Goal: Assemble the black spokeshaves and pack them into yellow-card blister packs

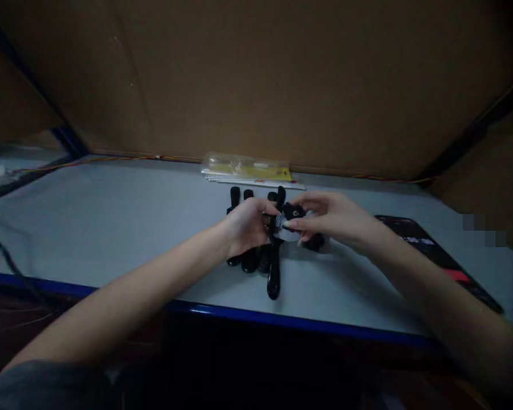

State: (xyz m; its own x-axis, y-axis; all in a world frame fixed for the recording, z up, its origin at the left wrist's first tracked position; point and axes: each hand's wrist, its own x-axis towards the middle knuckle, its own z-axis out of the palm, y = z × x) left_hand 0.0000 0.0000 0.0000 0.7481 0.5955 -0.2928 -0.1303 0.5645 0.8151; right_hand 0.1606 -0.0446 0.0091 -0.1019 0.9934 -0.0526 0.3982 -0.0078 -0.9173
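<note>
Near the middle of the table, my left hand (247,226) is closed around the left side of a small black and silver device (282,228), its thumb on top. My right hand (327,213) pinches the device's right side with thumb and fingers. Several black handles with rounded, paddle-like ends (249,263) lie side by side beneath and beside my left hand. One longer black handle (274,279) reaches toward the table's front edge, close under the device; whether it is joined to it I cannot tell. Another dark part (314,243) shows below my right hand. My fingers hide much of the device.
Behind the hands lies a clear plastic package with a yellow card (248,168), on white paper (256,182). A flat black item with a red stripe (436,250) is at right. Brown panels (256,80) enclose the table (154,199). A dark cable (12,265) crosses its left front edge.
</note>
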